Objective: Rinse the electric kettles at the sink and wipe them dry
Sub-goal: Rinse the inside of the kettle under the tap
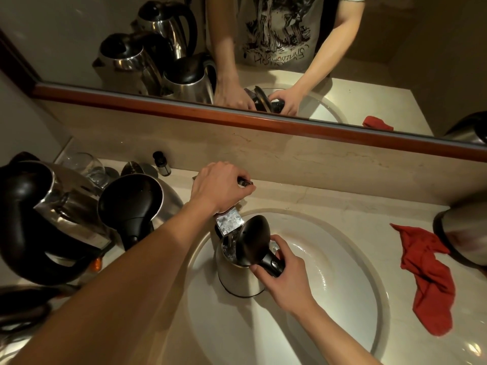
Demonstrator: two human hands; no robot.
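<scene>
kettle: I've got a steel electric kettle (238, 272) upright in the sink basin (342, 272), lid (253, 239) flipped up; right hand (287, 272) wrapped round its black handle (271, 264)
tap: left hand (220, 187) gripping the faucet lever (245, 182); spout (228, 222) right over the kettle mouth
contents: water inside
around: two kettles (52, 217) left on the counter (329, 196); red cloth (427, 275) right, another kettle (463, 233) beyond it

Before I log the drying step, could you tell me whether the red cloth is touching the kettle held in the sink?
Apart. The head view shows the red cloth on the counter right of the basin, bare sink between it and the kettle.
</scene>
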